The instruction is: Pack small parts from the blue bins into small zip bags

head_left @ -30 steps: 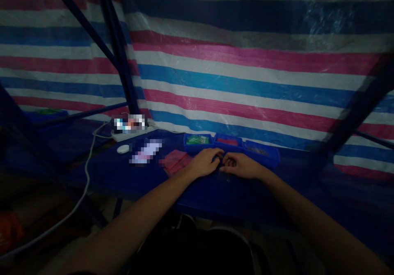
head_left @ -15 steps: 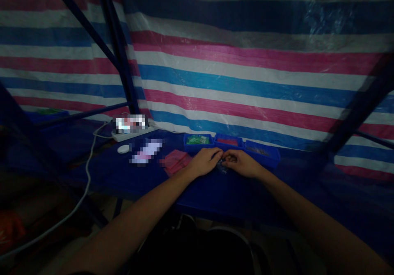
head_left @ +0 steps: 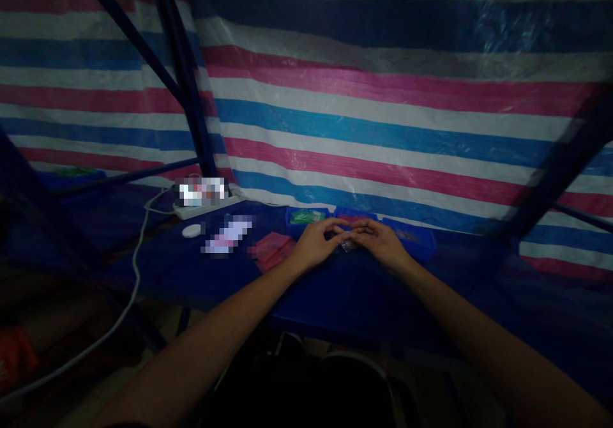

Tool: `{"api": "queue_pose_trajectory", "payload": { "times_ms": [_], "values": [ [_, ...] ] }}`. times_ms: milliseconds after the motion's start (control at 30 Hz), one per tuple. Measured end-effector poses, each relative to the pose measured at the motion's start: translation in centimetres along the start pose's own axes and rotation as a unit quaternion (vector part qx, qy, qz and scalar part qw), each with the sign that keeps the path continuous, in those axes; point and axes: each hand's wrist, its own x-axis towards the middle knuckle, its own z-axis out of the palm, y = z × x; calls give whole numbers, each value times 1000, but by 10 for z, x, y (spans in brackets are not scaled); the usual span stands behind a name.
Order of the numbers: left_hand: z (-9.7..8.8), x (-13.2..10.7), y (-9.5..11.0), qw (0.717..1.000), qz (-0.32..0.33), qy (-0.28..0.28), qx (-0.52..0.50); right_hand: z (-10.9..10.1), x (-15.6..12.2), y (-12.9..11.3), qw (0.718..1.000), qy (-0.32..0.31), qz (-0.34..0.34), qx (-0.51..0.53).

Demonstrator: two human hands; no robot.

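Both hands are held low over a blue table [head_left: 191,275], fingers curled inward and the fingertips brought together at the middle. The left hand [head_left: 313,244] is half closed, with its fingertips meeting those of the right hand [head_left: 378,243], which is half closed too. A small clear item [head_left: 348,246] is seen just under and between the fingertips, resting on or just above the table. Its exact kind is too small to tell, and whether it is gripped by either hand cannot be told.

Three blue trays stand in a row just beyond the hands. The left tray [head_left: 306,217] holds green packets, the middle tray [head_left: 348,213] holds something red and is partly hidden behind the fingers, and the right tray [head_left: 407,238] holds small dark bits that cannot be made out. Pink packets [head_left: 274,252] are laid on the table just left of the left hand. Further left, a blurred flat object [head_left: 227,234] and a white round disc [head_left: 191,230] are lying on the table. A white power strip [head_left: 211,209] is placed at the back, with a blurred object [head_left: 201,191] on it, and a white cable [head_left: 136,268] runs down off the table. A striped plastic tarp [head_left: 383,121] hangs behind, held by a dark blue metal frame [head_left: 184,96]. An orange bag [head_left: 14,358] is seen low at the left, in shadow.
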Motion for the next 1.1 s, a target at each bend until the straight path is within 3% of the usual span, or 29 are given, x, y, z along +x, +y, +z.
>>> {"api": "queue_pose_trajectory", "payload": {
  "times_ms": [200, 400, 833, 933, 1000, 1100],
  "values": [
    [-1, 3, -11, 999, -13, 28, -31, 0, 0, 0, 998, -5, 25, 52],
    [-1, 3, -10, 999, 1, 30, -29, -2, 1, 3, 999, -28, 19, 26],
    [3, 1, -8, 1000, 1, 7, -8, -1, 4, 4, 1000, -10, -7, -18],
    [1, 2, -8, 1000, 9, 20, 10, -1, 7, 7, 999, 8, -19, -25],
    [-2, 1, -5, 996, 25, 58, 65, -3, 8, 9, 998, 36, -27, -37],
    [-4, 0, -1, 985, 46, 81, 143, -6, 7, 8, 987, 92, -62, -116]
  ]
}}
